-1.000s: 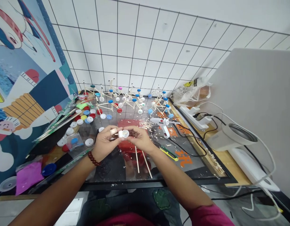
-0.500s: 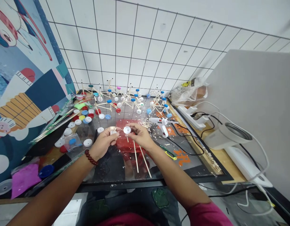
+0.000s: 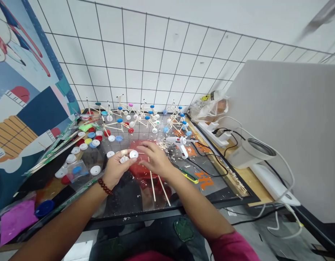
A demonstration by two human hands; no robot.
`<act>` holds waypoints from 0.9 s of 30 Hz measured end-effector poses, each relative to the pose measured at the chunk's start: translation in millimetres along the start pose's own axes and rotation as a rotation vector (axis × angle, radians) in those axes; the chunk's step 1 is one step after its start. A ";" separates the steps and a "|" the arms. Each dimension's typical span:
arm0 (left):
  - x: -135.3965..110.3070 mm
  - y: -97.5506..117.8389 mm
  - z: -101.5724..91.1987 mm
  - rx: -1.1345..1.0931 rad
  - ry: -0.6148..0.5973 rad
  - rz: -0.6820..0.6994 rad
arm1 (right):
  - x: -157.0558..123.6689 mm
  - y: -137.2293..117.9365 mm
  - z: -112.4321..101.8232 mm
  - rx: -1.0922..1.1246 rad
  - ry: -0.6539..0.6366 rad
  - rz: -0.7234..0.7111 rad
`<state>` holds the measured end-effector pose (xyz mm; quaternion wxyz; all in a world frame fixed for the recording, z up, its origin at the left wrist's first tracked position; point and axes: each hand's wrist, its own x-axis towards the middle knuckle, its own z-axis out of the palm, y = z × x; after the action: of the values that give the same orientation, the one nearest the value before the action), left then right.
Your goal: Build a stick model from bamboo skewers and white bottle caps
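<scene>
My left hand (image 3: 115, 167) pinches two white bottle caps between thumb and fingers. One white cap (image 3: 133, 154) faces up at the fingertips; the other white cap (image 3: 124, 159) sits closer to the palm. My right hand (image 3: 156, 158) hovers just right of them, fingers apart, with nothing visible in its grasp. A short thin stick (image 3: 141, 153) shows between the hands; whether it is joined to a cap I cannot tell. Below my right hand, two long wooden sticks (image 3: 152, 185) lie on the dark glossy tabletop (image 3: 124, 201), over a red patch.
A white glue gun (image 3: 180, 144) rests right of my hands, its cord running right. Nearby lies a yellow-green cutter (image 3: 189, 176). Stick-and-cap models (image 3: 148, 117) stand along the back. Loose caps (image 3: 95, 170) cover the left side. A power strip (image 3: 215, 134) is at right.
The upright-facing cap has passed from my right fingers to my left hand, which holds both caps. My right hand has let go and spread its fingers. The view has shifted slightly.
</scene>
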<state>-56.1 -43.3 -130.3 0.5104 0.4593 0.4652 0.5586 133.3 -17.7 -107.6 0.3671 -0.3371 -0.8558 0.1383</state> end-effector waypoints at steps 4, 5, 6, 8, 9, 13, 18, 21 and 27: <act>8.0 2.9 -10.3 0.284 0.151 0.223 | -14.6 -3.2 -63.0 -0.423 -0.223 0.551; 10.0 3.6 -12.7 0.379 0.178 0.306 | -20.5 0.2 -77.2 -0.535 -0.280 0.691; 11.9 4.0 -14.7 0.470 0.203 0.392 | -26.3 5.8 -88.4 -0.628 -0.295 0.811; 15.0 4.1 -17.5 0.623 0.227 0.541 | -35.7 22.1 -99.9 -0.738 -0.226 0.944; 16.1 3.8 -18.5 0.676 0.228 0.597 | -38.6 31.9 -100.3 -0.752 -0.178 0.951; 17.3 1.1 -21.8 0.792 0.199 0.774 | -37.9 65.8 -81.3 -0.597 -0.098 0.866; 16.0 -1.3 -27.5 0.859 0.191 0.910 | -34.7 65.0 -60.3 -0.474 0.031 0.751; 15.9 -2.0 -28.9 0.862 0.211 0.929 | -40.3 48.0 -49.1 -0.126 0.136 0.480; 15.0 -5.2 -28.1 0.947 0.203 0.923 | -48.8 23.6 -27.4 0.334 0.056 0.289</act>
<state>-84.0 -29.6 -139.0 -0.0841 0.7307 0.4616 0.4958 188.8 -33.8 -126.2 0.4177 -0.3946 -0.7534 0.3198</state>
